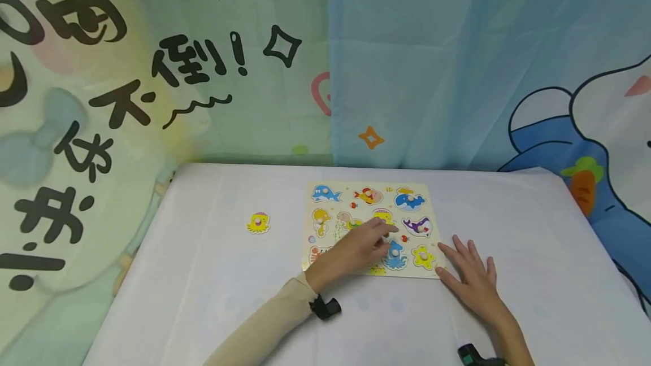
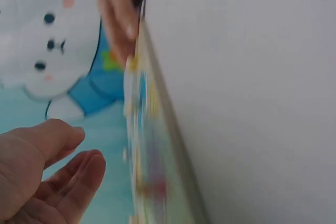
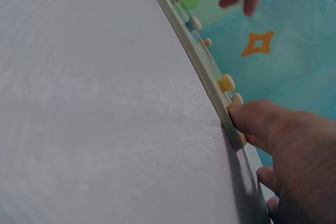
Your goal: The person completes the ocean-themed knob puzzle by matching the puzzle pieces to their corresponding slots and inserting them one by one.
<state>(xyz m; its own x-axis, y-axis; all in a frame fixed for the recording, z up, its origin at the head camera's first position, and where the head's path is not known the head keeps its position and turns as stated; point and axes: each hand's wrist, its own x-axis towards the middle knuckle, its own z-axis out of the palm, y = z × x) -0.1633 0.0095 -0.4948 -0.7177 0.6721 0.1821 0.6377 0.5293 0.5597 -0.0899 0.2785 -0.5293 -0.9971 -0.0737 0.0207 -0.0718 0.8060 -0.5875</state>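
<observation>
A cream puzzle board (image 1: 366,188) with sea-animal pieces, each with a small knob, lies on the white table. Over its middle hovers my left hand (image 1: 358,250), fingers loosely bent with nothing between them; the left wrist view shows a gap between thumb and fingers (image 2: 86,182). Part of the board is hidden under this hand. My right hand (image 1: 473,281) rests at the board's lower right corner, near the yellow starfish piece (image 1: 423,257). In the right wrist view its thumb (image 3: 257,119) touches the board's edge; the other fingers spread outward.
A loose yellow octopus piece (image 1: 259,223) lies on the table (image 1: 213,275), left of the board. Behind the table hangs a printed curtain (image 1: 407,61). Each wrist carries a black camera, such as the left wrist camera (image 1: 325,306).
</observation>
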